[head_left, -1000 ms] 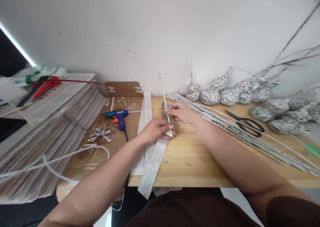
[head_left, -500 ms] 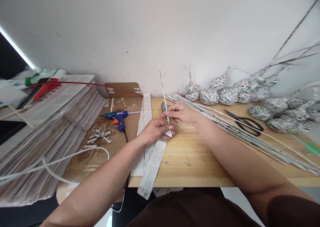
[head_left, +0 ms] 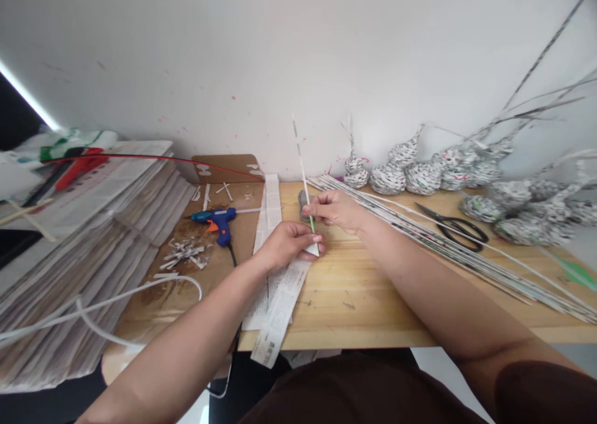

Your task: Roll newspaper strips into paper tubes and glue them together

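Note:
My left hand (head_left: 295, 244) is closed on a newspaper strip (head_left: 278, 315), pinching it where it wraps into a thin roll. The loose part of the strip hangs down over the table's front edge. From the pinch a slim rolled paper tube (head_left: 299, 147) rises, tilted slightly left. Just above, my right hand (head_left: 333, 211) grips this tube between thumb and fingers. Behind the right fingertips sits a small grey object (head_left: 303, 205), partly hidden, its kind unclear. More flat newspaper strips (head_left: 267, 225) lie beneath and beyond my left hand.
A blue glue gun (head_left: 217, 219) and paper scraps (head_left: 184, 253) lie on cardboard at left, beside a tall newspaper stack (head_left: 116, 225). Finished paper tubes (head_left: 420, 244), black scissors (head_left: 459, 230) and several woven paper gourds (head_left: 389, 178) occupy the right side. A wall stands behind.
The strip's loose end has shifted slightly left and up. My right fingers have closed in on the tube, whose tip leans a little further left. The whole view has moved slightly.

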Demonstrator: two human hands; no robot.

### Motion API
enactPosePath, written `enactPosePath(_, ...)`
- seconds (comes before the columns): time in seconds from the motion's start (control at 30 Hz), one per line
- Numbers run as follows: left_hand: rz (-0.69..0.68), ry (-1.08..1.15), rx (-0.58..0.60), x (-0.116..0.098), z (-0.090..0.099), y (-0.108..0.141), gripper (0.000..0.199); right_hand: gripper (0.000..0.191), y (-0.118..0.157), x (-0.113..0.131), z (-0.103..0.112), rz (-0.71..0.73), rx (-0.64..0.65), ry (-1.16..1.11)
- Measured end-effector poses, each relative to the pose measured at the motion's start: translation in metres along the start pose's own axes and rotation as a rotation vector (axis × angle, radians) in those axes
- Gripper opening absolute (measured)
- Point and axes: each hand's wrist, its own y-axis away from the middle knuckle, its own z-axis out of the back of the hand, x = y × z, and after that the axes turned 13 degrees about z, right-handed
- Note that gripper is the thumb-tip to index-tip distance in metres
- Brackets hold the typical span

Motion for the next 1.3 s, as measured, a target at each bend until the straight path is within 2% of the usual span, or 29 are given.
enactPosePath(0.13,-0.001,-0.002,-0.009,-0.001,-0.001,0.0,0.031,0.036,0.0,0.0,0.0,-0.054,0.145,-0.011)
enactPosePath(0.3,0.01,-0.029,-0.003,-0.002,-0.002,0.0,0.032,0.034,-0.001,-0.002,-0.001,-0.02,-0.059,-0.033)
enactPosePath(0.47,0.017,-0.034,-0.017,-0.001,-0.002,0.0,0.033,0.034,0.0,0.002,0.001,-0.031,0.123,-0.007)
enactPosePath(0.6,0.015,-0.035,-0.031,-0.002,-0.002,0.001,0.033,0.034,0.001,0.003,-0.001,0.006,-0.018,0.008)
enactPosePath(0.77,0.018,-0.055,-0.021,-0.003,-0.003,0.002,0.031,0.034,0.001,0.004,-0.002,-0.02,0.097,0.017)
enactPosePath(0.93,-0.005,-0.084,-0.022,-0.001,-0.003,0.001,0.031,0.036,0.0,0.003,-0.004,0.06,-0.096,0.035)
enactPosePath(1.1,-0.002,-0.095,-0.008,0.001,-0.002,0.001,0.03,0.036,0.001,0.007,-0.004,0.006,0.035,-0.055)
enactPosePath(1.23,0.011,-0.085,0.0,0.0,-0.003,0.002,0.03,0.036,0.001,0.008,-0.003,0.043,-0.15,-0.027)
enactPosePath(1.3,0.018,-0.073,-0.006,-0.001,-0.004,0.002,0.03,0.036,0.001,0.008,-0.001,0.04,-0.122,-0.042)
